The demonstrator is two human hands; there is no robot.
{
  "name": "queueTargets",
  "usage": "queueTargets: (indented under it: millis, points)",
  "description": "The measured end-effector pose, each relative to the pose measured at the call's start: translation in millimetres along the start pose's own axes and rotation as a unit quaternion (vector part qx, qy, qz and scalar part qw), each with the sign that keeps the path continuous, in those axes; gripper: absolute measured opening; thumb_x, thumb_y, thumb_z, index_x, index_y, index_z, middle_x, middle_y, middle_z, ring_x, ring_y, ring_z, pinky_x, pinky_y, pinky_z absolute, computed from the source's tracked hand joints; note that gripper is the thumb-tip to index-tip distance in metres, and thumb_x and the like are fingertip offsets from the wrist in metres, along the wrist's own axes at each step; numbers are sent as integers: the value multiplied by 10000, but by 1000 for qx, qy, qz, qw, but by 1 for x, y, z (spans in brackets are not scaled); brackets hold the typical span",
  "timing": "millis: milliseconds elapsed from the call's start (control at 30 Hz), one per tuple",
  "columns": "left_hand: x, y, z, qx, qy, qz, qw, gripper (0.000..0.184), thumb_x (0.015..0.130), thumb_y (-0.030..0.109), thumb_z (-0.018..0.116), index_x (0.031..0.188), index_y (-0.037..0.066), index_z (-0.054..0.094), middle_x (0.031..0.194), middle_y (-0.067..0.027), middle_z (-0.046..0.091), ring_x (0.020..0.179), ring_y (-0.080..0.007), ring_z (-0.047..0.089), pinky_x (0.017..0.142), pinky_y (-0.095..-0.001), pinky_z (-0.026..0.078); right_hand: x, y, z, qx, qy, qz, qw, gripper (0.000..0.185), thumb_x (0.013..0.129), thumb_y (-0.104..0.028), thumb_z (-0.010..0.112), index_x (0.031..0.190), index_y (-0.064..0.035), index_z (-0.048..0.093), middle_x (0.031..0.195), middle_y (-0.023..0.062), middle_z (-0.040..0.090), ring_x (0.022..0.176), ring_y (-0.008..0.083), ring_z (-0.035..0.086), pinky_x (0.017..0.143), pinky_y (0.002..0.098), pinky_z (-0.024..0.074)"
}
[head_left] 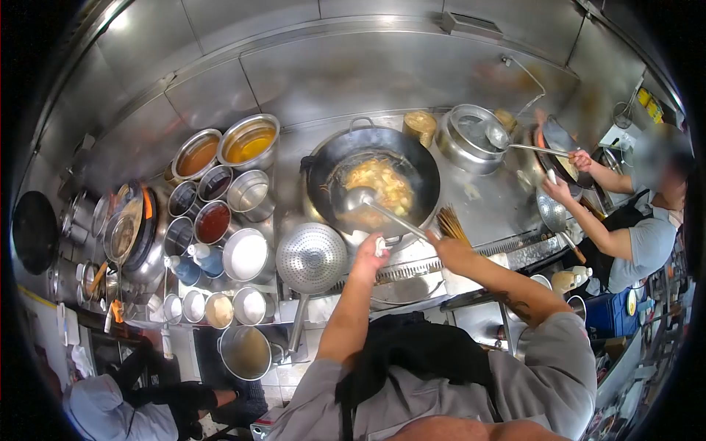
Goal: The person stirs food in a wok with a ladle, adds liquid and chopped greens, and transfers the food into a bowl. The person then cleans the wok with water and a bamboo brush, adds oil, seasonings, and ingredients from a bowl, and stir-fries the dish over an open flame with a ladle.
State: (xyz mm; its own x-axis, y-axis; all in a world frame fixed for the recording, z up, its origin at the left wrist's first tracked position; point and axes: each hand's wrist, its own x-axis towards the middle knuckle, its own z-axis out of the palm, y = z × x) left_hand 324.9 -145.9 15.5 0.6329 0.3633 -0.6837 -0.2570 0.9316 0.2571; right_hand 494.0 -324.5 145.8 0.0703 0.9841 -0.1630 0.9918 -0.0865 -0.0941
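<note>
Ladle [399, 220] is held by the right hand [446, 251]; grip is closed around the handle's end. Ladle bowl is set down in the wok [321, 167], at the left edge of the food [382, 180]. Food is spread in pale pieces with some liquid, mostly right of the wok's middle.

White cloth [381, 247] is held in the left hand [368, 254], grip narrow, at the wok's near rim just beside the near loop handle [395, 240]. Whether the loop is also gripped can't be told; it's partly covered.

Wok is seated on the steel tabletop [482, 198], in front of both hands. Perforated strainer [311, 257] is placed left of it, handle pointed toward the body. Bundle of thin sticks [451, 225] is stood just right of the wok, near the right hand. Lidded pot [471, 140] is placed farther right. Red sauce [212, 223] and white contents [247, 254] are kept in metal containers on the left, beside two blue bottles [207, 260].

Second ladle [539, 148] is held by a co-worker [636, 220] at far right.
</note>
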Motion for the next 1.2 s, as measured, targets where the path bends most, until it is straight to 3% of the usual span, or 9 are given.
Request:
queueTargets:
  millis: [233,333,467,567,700,800,967,1133,1200]
  points:
    - [18,1,-10,-7,-5,-2,1000,37,818,149,578,795,132,553,654,-49,562,531,-172,527,396,-271,409,-42,18,-33,-3,73,62,995,525,870,-97,468,1368,-75,305,837,234,631,689,370,637,586,486,503]
    - [21,-1,-13,-20,-11,5,1000,50,828,150,561,873,131,566,707,-25,580,534,-167,506,398,-245,376,-78,1,-66,86,64,68,992,471,871,-113,486,1320,-59,355,833,242,625,714,389,628,610,483,496]
    - [11,1,-8,-15,-22,-5,1000,52,800,163,561,843,134,558,686,-17,566,562,-164,521,400,-249,361,-122,2,-71,136,-5,58,989,482,851,-87,495,1308,-18,358,810,235,619,748,404,615,652,487,479]
    - [18,-1,-17,-9,-59,13,998,45,804,164,558,837,134,555,695,-18,570,578,-163,528,401,-253,356,-119,2,-52,110,-50,78,990,488,842,-74,485,1310,-13,361,814,244,609,750,396,615,648,493,475]
    - [10,0,-9,2,-43,5,999,34,801,161,570,812,141,544,667,-11,551,557,-161,520,391,-251,346,-77,10,0,19,82,71,994,489,826,-53,461,1305,-3,376,811,217,615,724,378,614,603,480,481]
    - [-2,0,1,-3,-29,8,1000,45,803,161,579,794,148,537,647,-8,536,538,-157,510,385,-251,339,-33,11,27,15,53,104,993,562,804,-41,467,1345,46,341,782,205,632,718,342,637,634,447,510]
    - [6,4,-4,-2,-28,-28,999,51,817,153,578,794,153,533,643,-9,529,534,-153,497,386,-248,339,18,-15,49,109,9,101,989,522,839,-49,420,1347,27,332,813,213,628,746,363,630,632,463,494]
    - [6,4,-4,15,-9,-15,1000,50,809,140,581,794,141,534,667,-18,540,571,-161,510,407,-260,369,-28,-32,14,118,-50,90,988,498,870,-55,378,1365,-41,337,832,224,623,775,379,624,668,486,488]
    - [0,6,3,15,16,-15,1000,47,823,133,571,792,140,536,676,-16,541,584,-164,516,414,-267,370,-53,-13,7,77,-14,74,994,460,875,-61,375,1334,-36,369,832,228,623,768,389,622,663,488,487]
